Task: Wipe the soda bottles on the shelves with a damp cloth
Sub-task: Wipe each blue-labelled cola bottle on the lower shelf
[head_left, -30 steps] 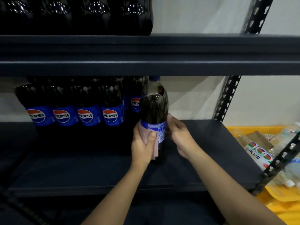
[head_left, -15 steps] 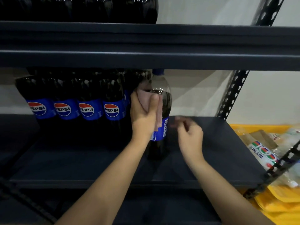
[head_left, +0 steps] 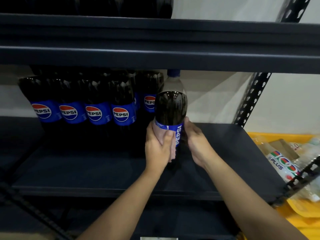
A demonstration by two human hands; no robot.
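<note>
A tall Pepsi bottle [head_left: 170,108] with dark cola, a blue cap and a blue label stands upright on the dark middle shelf [head_left: 86,170]. My left hand [head_left: 156,149] presses a pink cloth [head_left: 160,134] against the bottle's label on its left side, fingers wrapped round cloth and bottle. From the other side my right hand [head_left: 196,144] grips the bottle at label height. A row of several more Pepsi bottles [head_left: 94,104] stands to the left, with others behind them.
The upper shelf beam [head_left: 155,49] hangs just above the bottle cap and carries more dark bottles [head_left: 121,6]. A perforated black upright [head_left: 251,99] stands at the right. Beyond it a yellow crate [head_left: 303,213] holds 100 Plus bottles [head_left: 284,165].
My left hand slid the cloth down from the bottle's shoulder to its label. My right hand, which had been off the bottle, came back and took hold of its right side.
</note>
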